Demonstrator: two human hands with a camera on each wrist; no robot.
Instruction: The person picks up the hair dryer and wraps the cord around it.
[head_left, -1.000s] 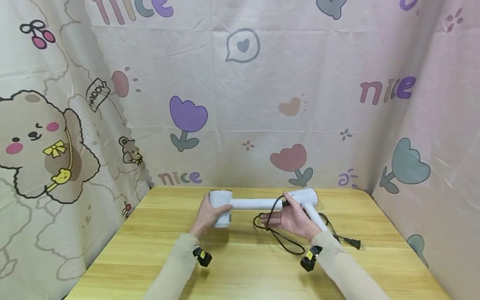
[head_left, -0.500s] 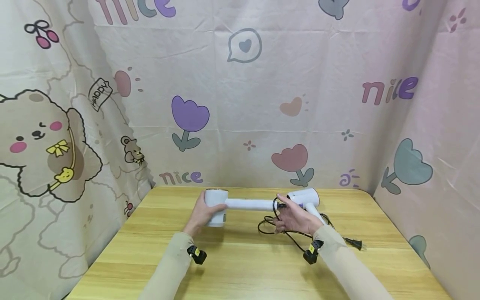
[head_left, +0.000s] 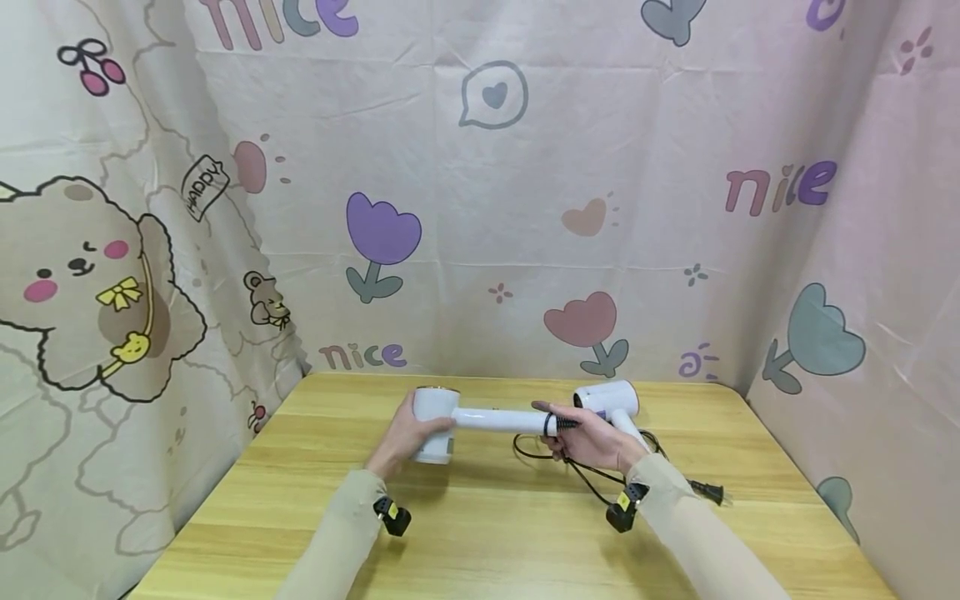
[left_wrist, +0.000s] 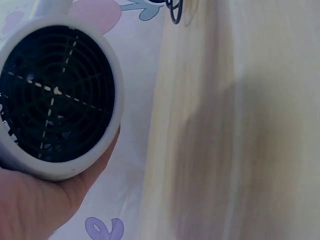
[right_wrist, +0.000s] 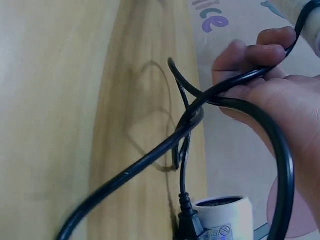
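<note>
A white hair dryer [head_left: 502, 421] is held sideways above the table. My left hand [head_left: 402, 431] grips its barrel, thumb across the front; the left wrist view shows the round dark grille [left_wrist: 57, 92] facing the camera. At the handle's far end, my right hand [head_left: 592, 437] has several fingers curled round the black cord [head_left: 567, 423], close to its ribbed sleeve. In the right wrist view the cord [right_wrist: 230, 82] crosses these fingers, and more of it hangs in loops. Behind the right hand lies a second white hair dryer [head_left: 609, 398], its handle partly hidden by the hand and wrist.
A black two-pin plug [head_left: 707, 492] lies on the wooden table [head_left: 480, 542], right of the right wrist. Loose cord [head_left: 528, 454] hangs or lies under the right hand. A patterned curtain [head_left: 480, 208] closes off the back and both sides.
My right hand's fingers, spread open a second ago, have curled round the cord at the handle's end. The held hair dryer has shifted slightly left and then lower, along with my left hand.
</note>
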